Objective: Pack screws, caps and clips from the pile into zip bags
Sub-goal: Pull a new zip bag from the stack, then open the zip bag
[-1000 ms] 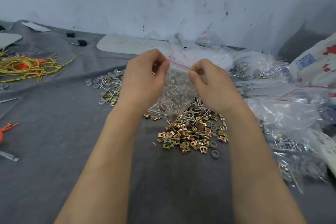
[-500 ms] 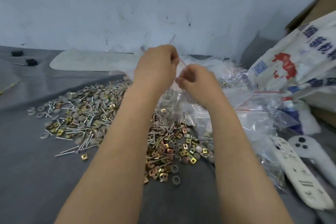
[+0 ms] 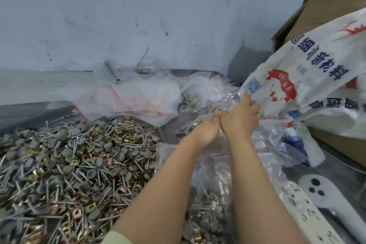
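Note:
A big pile of screws, grey caps and brass clips [image 3: 79, 164] covers the grey table at left. Both arms stretch far to the right. My left hand [image 3: 208, 130] and my right hand [image 3: 241, 119] touch side by side at the edge of a white printed sack [image 3: 307, 85]. A clear zip bag [image 3: 214, 107] with brass clips shows just past my left fingertips, which seem to pinch it. My right hand's fingers are curled, with one finger straight up against the sack; what it holds is hidden.
Filled zip bags [image 3: 210, 204] lie under my forearms and beyond the hands. A heap of empty red-striped bags [image 3: 138, 95] sits by the wall. A cardboard box [image 3: 336, 6] stands at right. A white power strip [image 3: 309, 214] and a white handset [image 3: 326, 190] lie at lower right.
Both hands, which pinched the zip bag's top in front of me, have swung right and forward to the sack's edge. The view has turned right with them.

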Available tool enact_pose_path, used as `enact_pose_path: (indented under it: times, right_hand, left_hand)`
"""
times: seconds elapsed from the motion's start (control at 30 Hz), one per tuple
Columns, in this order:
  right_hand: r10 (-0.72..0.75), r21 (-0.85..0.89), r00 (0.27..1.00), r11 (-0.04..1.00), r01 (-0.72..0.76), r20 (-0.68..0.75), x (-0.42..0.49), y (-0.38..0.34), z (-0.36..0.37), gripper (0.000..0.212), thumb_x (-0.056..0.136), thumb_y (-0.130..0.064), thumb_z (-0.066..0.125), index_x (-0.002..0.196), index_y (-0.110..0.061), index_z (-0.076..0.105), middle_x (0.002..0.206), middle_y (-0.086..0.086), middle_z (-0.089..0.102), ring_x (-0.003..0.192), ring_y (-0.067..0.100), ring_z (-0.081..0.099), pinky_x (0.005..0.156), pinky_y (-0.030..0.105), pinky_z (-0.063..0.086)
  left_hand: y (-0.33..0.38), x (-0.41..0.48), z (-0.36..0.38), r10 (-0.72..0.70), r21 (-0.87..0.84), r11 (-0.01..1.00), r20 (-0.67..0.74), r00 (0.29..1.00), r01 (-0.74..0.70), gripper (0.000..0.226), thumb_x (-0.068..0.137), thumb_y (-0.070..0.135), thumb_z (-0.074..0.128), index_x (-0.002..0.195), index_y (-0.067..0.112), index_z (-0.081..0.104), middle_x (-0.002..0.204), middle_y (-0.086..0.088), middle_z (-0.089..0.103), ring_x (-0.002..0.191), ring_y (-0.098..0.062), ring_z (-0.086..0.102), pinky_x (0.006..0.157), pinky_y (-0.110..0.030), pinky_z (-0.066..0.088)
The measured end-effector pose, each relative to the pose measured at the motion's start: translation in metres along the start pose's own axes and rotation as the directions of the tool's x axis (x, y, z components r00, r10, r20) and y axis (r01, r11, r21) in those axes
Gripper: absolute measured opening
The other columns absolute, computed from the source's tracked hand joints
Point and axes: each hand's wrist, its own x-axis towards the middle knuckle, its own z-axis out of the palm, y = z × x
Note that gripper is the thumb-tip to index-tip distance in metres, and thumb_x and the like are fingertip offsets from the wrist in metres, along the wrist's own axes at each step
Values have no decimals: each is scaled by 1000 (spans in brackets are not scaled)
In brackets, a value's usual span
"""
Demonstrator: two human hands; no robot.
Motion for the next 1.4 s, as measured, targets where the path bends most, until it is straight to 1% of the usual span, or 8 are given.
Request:
enact_pose_path:
  times: [0.1, 0.4, 0.63, 0.77, 0.9, 1.07, 1.23, 1.4]
  right_hand:
    - [-230, 56, 945, 967, 249, -234, -3, -37, 6, 40, 85, -11, 55, 125, -14, 56, 134, 11, 50, 125, 30, 42, 102, 36, 31]
    - [-73, 18, 765, 997, 81, 640, -39, -83, 112, 35, 93, -16, 48, 125, -6, 60, 129, 14, 59, 118, 30, 56, 94, 30, 45]
    - [-65, 495, 941, 861, -115, 331, -53, -87, 104, 34, 86, -1, 45, 55, -15, 40, 54, -2, 44, 57, 19, 42, 62, 21, 33]
    - [-212, 697, 977, 699, 164, -18, -73, -93, 51, 15, 90, -7, 52, 92, -17, 62, 86, -6, 62, 85, 9, 57, 75, 19, 41]
    - [-369, 815, 927, 518, 261, -62, -115, -101, 12, 19, 93, -7, 55, 100, -23, 47, 82, -10, 58, 69, -9, 56, 63, 7, 40]
    - [-382, 922, 894, 380, -80, 235, -172, -100, -13, 25, 93, -6, 56, 100, -31, 54, 89, -1, 61, 79, 9, 63, 77, 27, 53]
    - [-506, 859, 736, 23, -511, 451, -221, -98, -18, 16, 91, -15, 59, 106, -19, 58, 94, 2, 67, 87, 10, 69, 76, 22, 56]
    - [-440, 851, 765, 456, -260, 470, -267, -81, 4, 45, 84, -52, 56, 122, -27, 52, 129, -3, 58, 119, 12, 56, 106, 42, 43]
  left_hand:
    - [13, 11, -39, -73, -169, 985, -256, 964, 29, 45, 105, 30, 28, 129, 2, 54, 135, -21, 53, 126, -35, 49, 105, -39, 40]
    - [-4, 0, -116, -270, -518, 851, -575, 772, -89, 27, 96, 13, 43, 70, 9, 44, 74, -5, 44, 79, -22, 44, 79, -31, 40]
    - [-11, -15, -114, -148, -348, 935, -564, 812, -72, 18, 96, 17, 44, 97, 6, 59, 92, -11, 57, 80, -24, 53, 67, -29, 39]
    - [4, -42, -115, 43, -226, 953, -560, 827, -203, 21, 96, 23, 51, 109, 12, 61, 110, -2, 64, 102, -15, 60, 87, -29, 47]
    - [14, -99, -117, 213, -156, 922, -558, 802, -353, 8, 94, 22, 58, 88, 21, 63, 73, 8, 66, 60, 8, 61, 60, -11, 48]
    - [-28, -200, -124, 257, -173, 918, -427, 867, -357, 37, 86, 50, 61, 118, 34, 55, 108, 20, 67, 98, 9, 62, 80, -16, 49]
    - [-84, -259, -121, 228, 195, 972, -629, 743, -134, 12, 94, 17, 58, 93, 27, 66, 92, 20, 66, 80, 14, 58, 67, -3, 43]
    - [-112, -292, -137, -125, -534, 730, -718, 685, -427, 22, 99, 10, 48, 85, 12, 65, 77, 9, 74, 76, 0, 69, 61, -16, 52]
